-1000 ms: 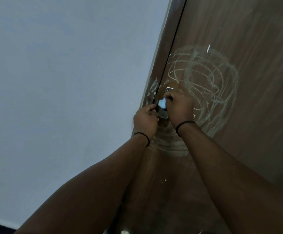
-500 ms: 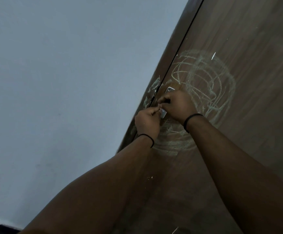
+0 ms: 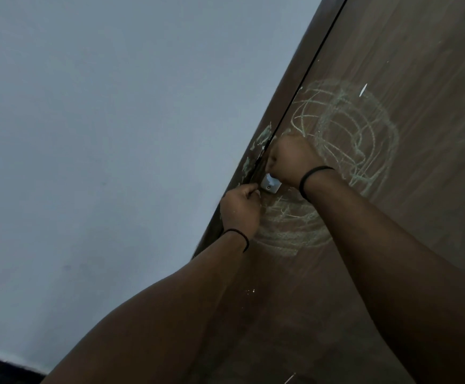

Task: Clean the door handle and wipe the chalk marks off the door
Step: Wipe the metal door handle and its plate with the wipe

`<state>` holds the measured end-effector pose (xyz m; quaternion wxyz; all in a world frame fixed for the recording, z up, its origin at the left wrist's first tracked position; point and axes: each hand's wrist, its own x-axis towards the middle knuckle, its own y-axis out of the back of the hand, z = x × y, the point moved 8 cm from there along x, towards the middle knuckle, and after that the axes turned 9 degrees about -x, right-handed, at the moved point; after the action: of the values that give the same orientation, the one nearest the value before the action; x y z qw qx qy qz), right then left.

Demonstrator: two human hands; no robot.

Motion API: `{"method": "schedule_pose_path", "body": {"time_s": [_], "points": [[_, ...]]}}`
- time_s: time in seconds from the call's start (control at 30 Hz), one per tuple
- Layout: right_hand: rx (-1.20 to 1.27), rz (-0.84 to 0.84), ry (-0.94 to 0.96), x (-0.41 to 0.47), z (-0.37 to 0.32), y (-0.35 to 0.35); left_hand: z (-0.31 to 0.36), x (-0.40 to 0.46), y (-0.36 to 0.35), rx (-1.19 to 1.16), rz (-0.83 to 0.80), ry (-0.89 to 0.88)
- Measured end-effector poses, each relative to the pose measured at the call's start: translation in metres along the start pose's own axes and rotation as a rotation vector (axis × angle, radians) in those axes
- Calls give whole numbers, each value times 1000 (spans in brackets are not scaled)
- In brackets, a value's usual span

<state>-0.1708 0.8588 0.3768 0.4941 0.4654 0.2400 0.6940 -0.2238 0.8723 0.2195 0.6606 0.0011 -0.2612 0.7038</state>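
Head view. The brown door (image 3: 392,245) carried looping pale chalk marks (image 3: 348,134) above and below the metal handle plate (image 3: 270,184), which sat at the door's edge beside the frame (image 3: 286,106). The right hand (image 3: 289,159) was curled tightly over the handle, hiding it; whether it held anything could not be told. The left hand (image 3: 241,207), fingers drawn together, touched the plate's lower corner. A black band (image 3: 313,174) circled each wrist. A pale wall (image 3: 115,134) filled the left.
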Motion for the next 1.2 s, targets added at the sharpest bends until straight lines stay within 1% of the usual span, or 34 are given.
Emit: {"method": "schedule_pose_path", "body": {"time_s": [0.17, 0.3, 0.4, 0.47, 0.57, 0.67, 0.73, 0.87, 1.0, 1.03, 1.1, 1.13, 1.2], "points": [[146, 63, -124, -2, 11, -5, 6, 0, 7, 10, -10, -25], [211, 54, -100, -7, 14, -2, 14, 0, 9, -17, -4, -22], [330, 132, -94, -40, 21, -5, 19, -2, 10, -11, -7, -54], [485, 215, -157, -71, 31, -19, 20, -5, 9, -1, -10, -63], [795, 322, -352, -106, 47, -49, 17, -11, 6, -27, -16, -51], [1151, 436, -545, -111, 56, -62, 20, -19, -6, -94, -84, -65], [1265, 464, -585, -103, 54, -62, 25, -23, -13, -146, -129, -80], [1286, 430, -579, -94, 45, -62, 35, -19, -13, -221, -84, -79], [1285, 416, -480, -89, 39, -55, 44, -13, -11, -192, 15, -103], [1223, 427, -429, -88, 37, -51, 45, -13, -11, -189, 41, -109], [994, 462, -325, -87, 34, -38, 49, -11, -10, -159, 79, -135], [880, 490, -302, -87, 37, -32, 51, -9, -9, -138, 97, -149], [710, 537, -324, -88, 49, -27, 53, -2, -4, -99, 145, -170]]}}
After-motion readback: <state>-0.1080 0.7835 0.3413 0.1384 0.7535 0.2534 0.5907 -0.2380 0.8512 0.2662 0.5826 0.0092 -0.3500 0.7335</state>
